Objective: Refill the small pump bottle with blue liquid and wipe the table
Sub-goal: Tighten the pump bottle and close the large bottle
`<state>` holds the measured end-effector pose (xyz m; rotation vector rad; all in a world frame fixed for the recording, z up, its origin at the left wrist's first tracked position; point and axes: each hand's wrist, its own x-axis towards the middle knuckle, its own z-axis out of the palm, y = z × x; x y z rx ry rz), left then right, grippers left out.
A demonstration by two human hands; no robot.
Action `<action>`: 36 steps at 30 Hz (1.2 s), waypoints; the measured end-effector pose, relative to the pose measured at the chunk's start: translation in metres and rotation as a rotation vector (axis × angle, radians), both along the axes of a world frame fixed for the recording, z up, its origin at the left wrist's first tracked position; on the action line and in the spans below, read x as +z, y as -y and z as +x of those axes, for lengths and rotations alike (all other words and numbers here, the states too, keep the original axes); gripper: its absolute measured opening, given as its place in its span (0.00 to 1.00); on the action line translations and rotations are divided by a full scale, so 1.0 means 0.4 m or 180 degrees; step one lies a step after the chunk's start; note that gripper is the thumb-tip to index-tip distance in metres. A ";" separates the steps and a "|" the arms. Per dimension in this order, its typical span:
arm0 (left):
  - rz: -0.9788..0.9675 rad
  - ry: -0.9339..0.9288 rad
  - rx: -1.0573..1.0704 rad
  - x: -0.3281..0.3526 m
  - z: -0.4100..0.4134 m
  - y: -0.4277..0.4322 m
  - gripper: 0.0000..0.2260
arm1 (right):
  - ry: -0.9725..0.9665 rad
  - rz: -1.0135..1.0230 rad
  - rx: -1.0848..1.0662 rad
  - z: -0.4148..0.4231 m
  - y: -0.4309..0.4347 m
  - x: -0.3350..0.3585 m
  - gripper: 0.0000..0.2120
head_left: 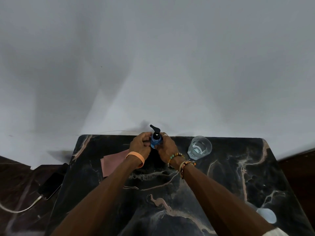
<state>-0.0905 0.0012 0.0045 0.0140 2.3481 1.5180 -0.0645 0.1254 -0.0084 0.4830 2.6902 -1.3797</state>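
Both the left grip (pixel 140 144) and right grip (pixel 166 148) curl round the small pump bottle (pixel 156 141), which stands upright between them, blue inside. A pink cloth (pixel 112 161) lies on the desk (pixel 221 184) just left of the left grip. A glass (pixel 199 148) stands near the right grip, on its right and not touching it.

A black veined bench (pixel 221 184) is set against a plain grey wall (pixel 153 57) crossed by soft shadows, with a dark brown surface (pixel 17 181) seen beside it.

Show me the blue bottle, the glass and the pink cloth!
blue bottle (pixel 155 142): head view, its blue body.
glass (pixel 208 148): head view, its clear side wall.
pink cloth (pixel 111 161): head view, its visible middle.
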 end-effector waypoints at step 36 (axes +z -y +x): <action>-0.0531 -0.0675 0.0636 0.006 0.134 0.070 0.18 | 0.0277 0.0554 0.0025 0.108 -0.072 0.073 0.32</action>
